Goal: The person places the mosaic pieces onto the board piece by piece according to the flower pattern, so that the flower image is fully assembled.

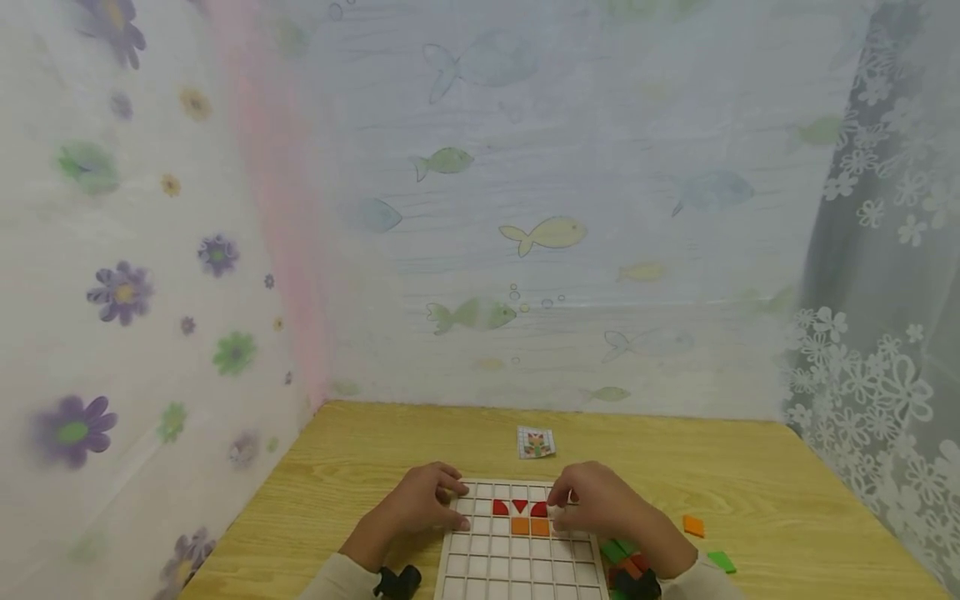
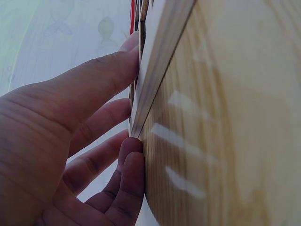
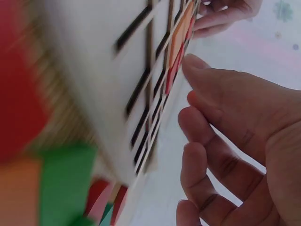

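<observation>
Three red pieces (image 1: 520,505) and two orange squares (image 1: 539,527) sit in the upper part of a pale gridded board (image 1: 498,569) on a wood-grained table (image 1: 300,517). Beyond the board's far edge lies a small printed card (image 1: 536,442). Along its right side is a heap of green, red and orange tiles (image 1: 617,550), with the right forearm reaching over it; farther right are a lone orange tile (image 1: 693,526) and a green tile (image 1: 722,562). Fish-printed sheeting (image 1: 675,100) hangs behind the table.

The person's hands are apart. The left hand (image 1: 423,500) rests at the board's left edge, fingers loosely bent, thumb against its face. The right hand (image 1: 596,504) is over the upper right of the board, fingers bent, just beside the rightmost red piece. A speck of red shows by its fingers; whether they pinch a piece cannot be told.

That hand covers several cells, the forearm and a black wrist device (image 1: 637,583) partly hide the heap, and the board's near end is cut off. In the right wrist view the nearest tiles blur.
</observation>
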### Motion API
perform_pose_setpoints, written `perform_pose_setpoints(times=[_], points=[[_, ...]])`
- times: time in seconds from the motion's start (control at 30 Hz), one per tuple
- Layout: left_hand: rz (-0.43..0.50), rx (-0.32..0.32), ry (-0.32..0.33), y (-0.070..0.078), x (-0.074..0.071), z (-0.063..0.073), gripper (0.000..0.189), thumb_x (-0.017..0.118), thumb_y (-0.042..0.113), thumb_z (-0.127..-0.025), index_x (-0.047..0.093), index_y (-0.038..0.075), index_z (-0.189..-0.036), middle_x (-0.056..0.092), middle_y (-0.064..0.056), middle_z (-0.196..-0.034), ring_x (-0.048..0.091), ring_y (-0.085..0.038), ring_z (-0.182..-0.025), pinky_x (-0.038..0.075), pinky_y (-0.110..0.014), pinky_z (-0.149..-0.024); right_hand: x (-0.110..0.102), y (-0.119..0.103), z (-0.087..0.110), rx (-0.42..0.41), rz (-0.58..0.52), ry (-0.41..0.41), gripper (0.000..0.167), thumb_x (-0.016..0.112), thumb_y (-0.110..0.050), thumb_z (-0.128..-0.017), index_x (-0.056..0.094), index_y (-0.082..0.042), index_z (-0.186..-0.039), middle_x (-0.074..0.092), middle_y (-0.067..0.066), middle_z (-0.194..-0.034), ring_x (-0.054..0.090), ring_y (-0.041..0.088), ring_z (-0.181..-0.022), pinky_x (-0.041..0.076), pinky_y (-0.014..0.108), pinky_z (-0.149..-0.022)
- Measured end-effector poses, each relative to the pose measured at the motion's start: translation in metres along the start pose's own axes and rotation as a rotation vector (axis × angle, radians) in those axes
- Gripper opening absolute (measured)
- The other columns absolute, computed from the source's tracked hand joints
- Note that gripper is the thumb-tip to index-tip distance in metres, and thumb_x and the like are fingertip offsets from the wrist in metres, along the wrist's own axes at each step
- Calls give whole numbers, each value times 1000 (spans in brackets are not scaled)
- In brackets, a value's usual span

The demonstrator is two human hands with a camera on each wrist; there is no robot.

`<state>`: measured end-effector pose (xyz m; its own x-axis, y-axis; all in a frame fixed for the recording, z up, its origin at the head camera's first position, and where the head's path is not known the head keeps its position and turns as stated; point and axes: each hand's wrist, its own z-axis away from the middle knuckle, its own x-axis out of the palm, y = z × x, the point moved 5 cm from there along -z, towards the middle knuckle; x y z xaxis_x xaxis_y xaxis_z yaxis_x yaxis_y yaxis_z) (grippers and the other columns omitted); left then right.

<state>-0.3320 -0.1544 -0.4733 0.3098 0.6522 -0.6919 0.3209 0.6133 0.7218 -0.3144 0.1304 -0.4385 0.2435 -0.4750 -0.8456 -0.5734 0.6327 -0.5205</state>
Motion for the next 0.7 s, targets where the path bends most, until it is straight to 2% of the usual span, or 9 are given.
perform_pose_setpoints(times=[0.17, 0.33, 0.5, 0.7], points=[[0, 8, -6, 0, -1, 0, 46, 92, 31, -79, 78, 13, -120, 61, -9, -140, 68, -29, -112, 61, -45, -90, -7, 10, 14, 64, -9, 17, 16, 86, -24, -84, 81, -19, -99, 72, -10, -94, 63, 9, -83, 55, 27, -70], [13, 14, -10, 1, -2, 2, 47, 92, 28, -80, 77, 11, -121, 60, -12, -141, 68, -33, -114, 61, -47, -90, -15, 17, 27, 76, -30, 38, 18, 86, -25, -85, 81, -17, -101, 73, -6, -98, 65, 14, -87, 57, 28, -74], [23, 15, -17, 0, -1, 1, 47, 92, 28, -80, 77, 11, -121, 60, -12, -142, 67, -35, -115, 61, -46, -90, -23, 29, 40, 91, -20, 54, 21, 86, -26, -85, 80, -17, -103, 71, -6, -98, 63, 15, -87, 55, 25, -71], [37, 5, -23, -2, 0, 0, 46, 92, 28, -80, 77, 13, -121, 59, -11, -142, 67, -34, -116, 61, -47, -91, -34, 48, 59, 132, -59, 66, 22, 84, -25, -87, 79, -15, -106, 71, -3, -101, 60, 13, -87, 53, 24, -68]])
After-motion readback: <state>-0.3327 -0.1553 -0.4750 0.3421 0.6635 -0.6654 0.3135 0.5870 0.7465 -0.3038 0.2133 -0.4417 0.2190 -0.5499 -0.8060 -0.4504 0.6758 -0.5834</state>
